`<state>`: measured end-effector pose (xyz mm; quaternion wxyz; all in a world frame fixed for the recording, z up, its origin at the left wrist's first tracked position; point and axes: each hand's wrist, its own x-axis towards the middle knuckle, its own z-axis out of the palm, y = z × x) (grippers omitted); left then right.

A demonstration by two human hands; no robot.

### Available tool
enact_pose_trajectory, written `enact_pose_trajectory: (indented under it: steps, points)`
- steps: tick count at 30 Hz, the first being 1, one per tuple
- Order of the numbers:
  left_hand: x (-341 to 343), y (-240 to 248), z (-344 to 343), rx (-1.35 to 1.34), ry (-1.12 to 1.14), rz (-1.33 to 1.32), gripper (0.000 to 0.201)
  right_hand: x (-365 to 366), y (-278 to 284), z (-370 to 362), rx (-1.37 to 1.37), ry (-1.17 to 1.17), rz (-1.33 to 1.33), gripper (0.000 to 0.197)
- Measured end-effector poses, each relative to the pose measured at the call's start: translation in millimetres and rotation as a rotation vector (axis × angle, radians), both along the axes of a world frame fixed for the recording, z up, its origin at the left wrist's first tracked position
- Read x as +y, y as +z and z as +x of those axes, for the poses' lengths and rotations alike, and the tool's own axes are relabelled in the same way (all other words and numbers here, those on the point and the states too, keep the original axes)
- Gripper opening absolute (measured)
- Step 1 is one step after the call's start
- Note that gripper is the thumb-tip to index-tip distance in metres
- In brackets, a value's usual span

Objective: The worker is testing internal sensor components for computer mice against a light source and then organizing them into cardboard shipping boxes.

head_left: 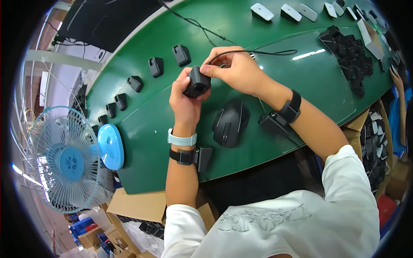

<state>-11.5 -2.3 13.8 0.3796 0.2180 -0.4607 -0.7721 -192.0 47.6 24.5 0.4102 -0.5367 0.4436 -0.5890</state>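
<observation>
Green tabletop (146,172); black device (198,81) held between left fingers (178,84).

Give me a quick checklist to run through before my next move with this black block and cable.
1. Black rounded plastic block held by the left hand: ok.
2. Thin black flexible cable pinched at the block's upper end by the right hand: ok.
3. Cable plug fully seated: cannot tell; fingers hide it.
4. Black contoured computer mouse apart from both hands on the green tabletop: ok.
5. Round blue wire-caged fan apart from both hands: ok.
</observation>
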Motion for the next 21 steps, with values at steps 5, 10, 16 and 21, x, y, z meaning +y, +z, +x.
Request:
enact_pose_trajectory:
  steps: [5,10,16,21]
  points:
    - [-4.4,-7.5,9.9,0.13,-0.027,0.131,0.044,3.8,13.0,-17.9,0.299,0.039,0.247,0.023]
    - [-13.7,-9.6,15.3,0.494,0.037,0.277,0.046,32.6,10.1,-20.3,0.836,0.79,-0.099,0.069]
    - [-5.8,-0.8,9.5,0.401,0.185,0.203,0.041,13.1,8.4,-33.1,0.385,0.75,-0.07,0.06]
    - [5.4,3.0,0.8,0.192,0.208,0.049,0.044,-4.1,1.4,-30.9,-0.152,0.184,0.024,0.071]
